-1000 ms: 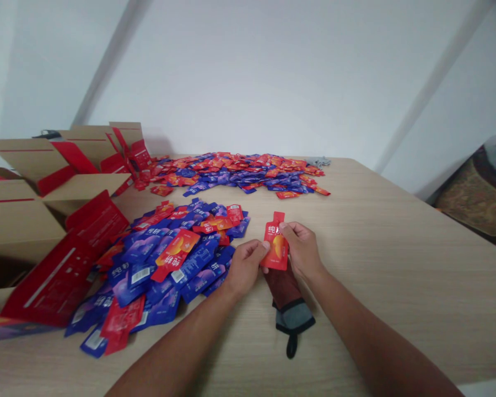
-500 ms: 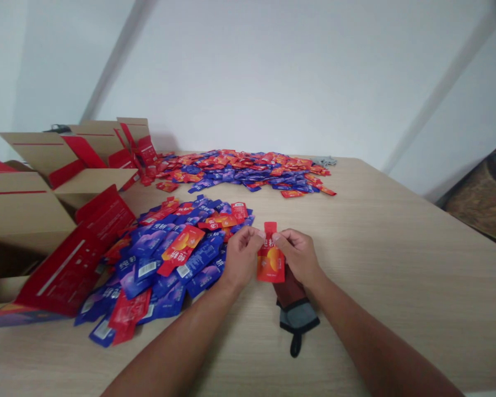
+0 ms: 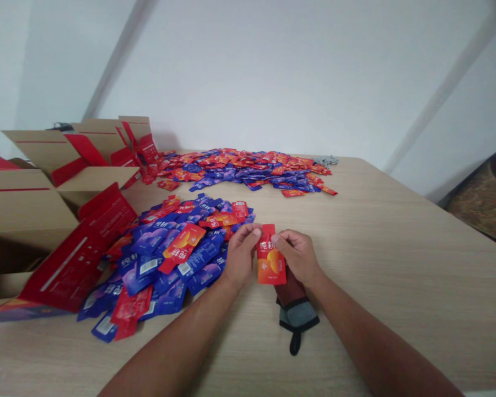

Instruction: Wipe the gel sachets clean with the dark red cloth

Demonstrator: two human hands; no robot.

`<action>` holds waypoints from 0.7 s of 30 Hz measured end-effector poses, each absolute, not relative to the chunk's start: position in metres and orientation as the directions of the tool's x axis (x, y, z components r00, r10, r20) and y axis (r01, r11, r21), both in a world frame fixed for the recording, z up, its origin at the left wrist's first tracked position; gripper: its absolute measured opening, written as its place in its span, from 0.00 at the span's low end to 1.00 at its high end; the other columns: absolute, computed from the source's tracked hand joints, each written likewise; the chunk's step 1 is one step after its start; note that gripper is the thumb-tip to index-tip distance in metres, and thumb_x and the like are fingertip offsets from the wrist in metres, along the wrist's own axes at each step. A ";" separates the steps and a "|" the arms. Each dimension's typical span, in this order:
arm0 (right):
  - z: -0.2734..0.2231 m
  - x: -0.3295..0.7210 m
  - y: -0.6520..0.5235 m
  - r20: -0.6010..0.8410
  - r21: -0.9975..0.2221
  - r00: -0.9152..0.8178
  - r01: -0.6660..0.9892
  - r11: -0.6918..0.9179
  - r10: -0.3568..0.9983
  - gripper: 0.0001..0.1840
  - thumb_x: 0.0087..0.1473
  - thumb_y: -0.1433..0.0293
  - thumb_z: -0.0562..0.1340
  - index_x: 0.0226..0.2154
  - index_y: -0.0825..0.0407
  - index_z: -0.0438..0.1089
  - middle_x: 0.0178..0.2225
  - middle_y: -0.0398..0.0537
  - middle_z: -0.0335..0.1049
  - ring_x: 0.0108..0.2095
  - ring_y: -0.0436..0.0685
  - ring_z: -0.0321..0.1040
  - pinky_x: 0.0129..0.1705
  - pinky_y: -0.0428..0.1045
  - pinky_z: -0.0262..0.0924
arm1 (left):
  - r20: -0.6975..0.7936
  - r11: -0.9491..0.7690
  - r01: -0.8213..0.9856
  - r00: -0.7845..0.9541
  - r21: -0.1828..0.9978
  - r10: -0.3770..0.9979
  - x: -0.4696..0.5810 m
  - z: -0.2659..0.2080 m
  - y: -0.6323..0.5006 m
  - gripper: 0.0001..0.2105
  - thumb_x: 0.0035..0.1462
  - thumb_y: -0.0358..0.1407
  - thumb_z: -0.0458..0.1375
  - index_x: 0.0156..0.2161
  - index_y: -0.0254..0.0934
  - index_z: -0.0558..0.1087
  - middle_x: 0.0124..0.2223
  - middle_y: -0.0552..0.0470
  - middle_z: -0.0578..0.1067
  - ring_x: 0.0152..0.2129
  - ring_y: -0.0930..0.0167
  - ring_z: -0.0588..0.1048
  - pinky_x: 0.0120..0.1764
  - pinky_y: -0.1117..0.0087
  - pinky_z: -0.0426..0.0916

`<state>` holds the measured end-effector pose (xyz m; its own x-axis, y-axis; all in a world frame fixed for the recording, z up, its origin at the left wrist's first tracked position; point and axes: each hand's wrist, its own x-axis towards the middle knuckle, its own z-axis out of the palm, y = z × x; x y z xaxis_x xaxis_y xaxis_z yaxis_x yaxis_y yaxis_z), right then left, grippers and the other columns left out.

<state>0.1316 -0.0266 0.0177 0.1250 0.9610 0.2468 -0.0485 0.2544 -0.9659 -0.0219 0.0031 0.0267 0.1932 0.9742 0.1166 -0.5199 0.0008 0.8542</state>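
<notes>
A small red-orange pouch (image 3: 271, 264) printed with orange fruit and white characters is held upright, its front toward me. My right hand (image 3: 300, 255) pinches its upper right edge with the thumb on the front. At the upper left edge, my left hand (image 3: 242, 252) has its thumb and fingers closed; the fingers behind the pouch are partly hidden. Under the right hand lies a dark red and grey cloth item (image 3: 296, 309) with black trim and a loop, partly covered. Left of my left hand spreads a heap of blue and red pouches (image 3: 161, 259).
Open cardboard boxes (image 3: 25, 204) with red flaps stand along the left side. A long pile of red and blue pouches (image 3: 240, 168) lies at the table's back, near the wall. Some small grey things (image 3: 327, 161) sit at that pile's right end, on the wooden table (image 3: 397, 264).
My left thumb has slid from the pouch's front toward its left edge, uncovering more of the printed characters. The pouch and right hand have barely moved.
</notes>
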 end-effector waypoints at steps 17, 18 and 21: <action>0.013 0.134 -0.022 0.279 -0.959 0.134 0.093 0.268 0.951 0.21 0.59 0.52 0.70 0.27 0.51 0.76 0.24 0.44 0.74 0.23 0.51 0.65 0.26 0.46 0.60 | 0.025 0.135 -0.600 0.250 0.789 0.968 -0.027 0.030 0.014 0.24 0.40 0.30 0.78 0.46 0.35 0.81 0.35 0.53 0.79 0.30 0.75 0.76 0.37 0.73 0.70; 0.013 0.134 -0.022 0.280 -0.959 0.121 0.080 0.272 0.952 0.21 0.59 0.51 0.70 0.28 0.51 0.76 0.24 0.44 0.74 0.23 0.51 0.65 0.26 0.46 0.60 | 0.017 0.154 -0.606 0.267 0.780 0.964 -0.028 0.031 0.013 0.25 0.40 0.30 0.78 0.46 0.35 0.81 0.35 0.53 0.79 0.29 0.75 0.76 0.37 0.72 0.70; 0.013 0.134 -0.023 0.282 -0.959 0.093 0.042 0.279 0.955 0.21 0.58 0.50 0.71 0.28 0.50 0.76 0.25 0.44 0.75 0.24 0.52 0.65 0.27 0.47 0.61 | -0.010 0.222 -0.615 0.329 0.757 0.944 -0.031 0.034 0.012 0.26 0.40 0.30 0.78 0.48 0.35 0.80 0.34 0.53 0.79 0.28 0.74 0.76 0.36 0.71 0.71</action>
<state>0.1343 -0.0234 0.0130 0.0927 0.9549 0.2822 0.0421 0.2794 -0.9593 -0.0306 0.0118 0.0345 0.3287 0.9444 -0.0098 -0.6151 0.2220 0.7566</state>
